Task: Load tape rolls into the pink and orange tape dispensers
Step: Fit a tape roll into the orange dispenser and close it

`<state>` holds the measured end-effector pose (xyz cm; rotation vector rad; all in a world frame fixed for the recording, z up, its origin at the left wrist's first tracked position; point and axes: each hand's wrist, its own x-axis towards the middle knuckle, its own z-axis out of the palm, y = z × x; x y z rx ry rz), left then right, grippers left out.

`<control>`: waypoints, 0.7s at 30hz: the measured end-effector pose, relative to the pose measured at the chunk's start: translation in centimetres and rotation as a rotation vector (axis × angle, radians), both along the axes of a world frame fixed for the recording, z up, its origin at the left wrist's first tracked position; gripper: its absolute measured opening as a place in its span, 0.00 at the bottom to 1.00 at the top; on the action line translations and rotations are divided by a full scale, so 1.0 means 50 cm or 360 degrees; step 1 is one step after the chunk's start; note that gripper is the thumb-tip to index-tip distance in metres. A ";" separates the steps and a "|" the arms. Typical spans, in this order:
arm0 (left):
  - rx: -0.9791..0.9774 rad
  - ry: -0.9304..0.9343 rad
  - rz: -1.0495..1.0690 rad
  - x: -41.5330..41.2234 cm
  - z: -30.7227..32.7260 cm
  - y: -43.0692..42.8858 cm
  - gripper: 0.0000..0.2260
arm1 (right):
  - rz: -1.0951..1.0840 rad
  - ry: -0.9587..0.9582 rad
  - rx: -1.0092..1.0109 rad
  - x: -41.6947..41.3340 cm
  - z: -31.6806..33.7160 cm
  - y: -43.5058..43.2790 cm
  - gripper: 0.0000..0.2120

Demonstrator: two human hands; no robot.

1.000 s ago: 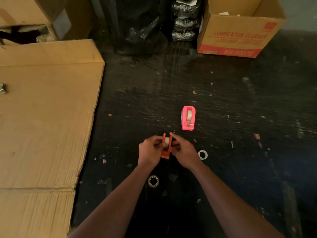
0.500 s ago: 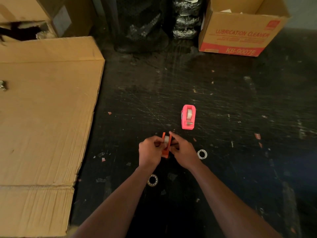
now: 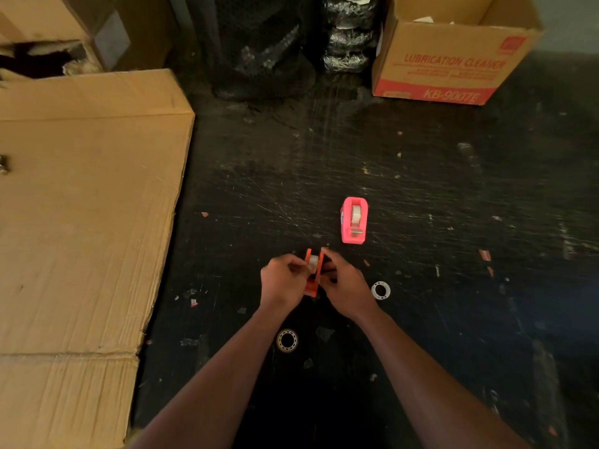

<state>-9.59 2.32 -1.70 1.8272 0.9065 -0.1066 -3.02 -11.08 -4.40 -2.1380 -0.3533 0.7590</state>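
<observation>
Both hands [image 3: 319, 280] grip orange dispenser [image 3: 313, 273], roll [image 3: 313, 261] half-seated; uneven squeeze could pop it out crooked.

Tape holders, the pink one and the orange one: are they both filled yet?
The pink dispenser looks done: a tape roll sits inside it on the floor. The orange dispenser is in hand, gripped by the left hand and right hand, a roll showing between its walls. Whether that roll is fully seated, I cannot tell.

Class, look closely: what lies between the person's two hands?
In the head view, the orange tape dispenser, with a tape roll in it, sits between the left hand and right hand.
</observation>
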 end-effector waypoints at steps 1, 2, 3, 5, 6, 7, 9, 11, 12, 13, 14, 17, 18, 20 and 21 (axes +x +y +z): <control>-0.0002 0.0011 -0.0001 0.002 0.001 0.002 0.03 | -0.0001 0.0003 -0.0001 0.001 -0.001 0.001 0.30; -0.0007 0.0021 -0.0001 0.005 0.002 0.003 0.03 | -0.0004 0.0006 0.0001 0.003 -0.002 0.003 0.30; -0.0013 0.0027 0.0005 0.008 0.001 0.006 0.03 | -0.0006 0.0005 0.0007 0.004 -0.001 0.004 0.30; -0.0032 0.0038 0.0043 0.011 0.004 0.012 0.03 | -0.0003 0.0000 0.0036 0.005 0.000 0.005 0.30; -0.0070 0.0042 0.0075 0.011 0.006 0.014 0.02 | 0.0001 0.0001 0.0041 0.006 0.003 0.005 0.30; -0.0121 0.0046 0.0108 0.010 0.006 0.015 0.02 | 0.0004 0.0008 0.0047 0.007 0.005 0.005 0.30; -0.0237 0.0059 0.0179 0.006 0.001 0.020 0.03 | 0.0006 0.0026 0.0050 0.008 0.002 0.003 0.31; -0.0451 0.0088 0.0250 0.001 -0.001 0.022 0.06 | 0.0006 0.0034 0.0033 0.007 -0.004 0.002 0.32; -0.0525 0.0116 0.0255 -0.001 -0.002 0.023 0.08 | 0.0002 0.0028 0.0028 0.006 -0.006 0.001 0.32; -0.0554 0.0147 0.0230 -0.002 -0.001 0.024 0.09 | 0.0000 0.0022 0.0030 0.006 -0.008 0.000 0.32; -0.0577 0.0173 0.0204 -0.004 -0.001 0.025 0.11 | 0.0002 0.0016 0.0034 0.007 -0.009 0.000 0.33; -0.0670 0.0204 0.0175 -0.013 0.008 0.024 0.15 | 0.0013 0.0022 0.0021 0.011 -0.008 0.002 0.33; -0.0682 0.0213 0.0180 -0.017 0.009 0.023 0.16 | 0.0015 0.0022 0.0012 0.013 -0.008 0.004 0.33; -0.0691 0.0231 0.0201 -0.025 0.010 0.023 0.18 | 0.0024 0.0011 0.0005 0.013 -0.007 0.005 0.33; -0.0699 0.0234 0.0208 -0.029 0.009 0.023 0.19 | 0.0033 0.0001 0.0004 0.012 -0.007 0.005 0.33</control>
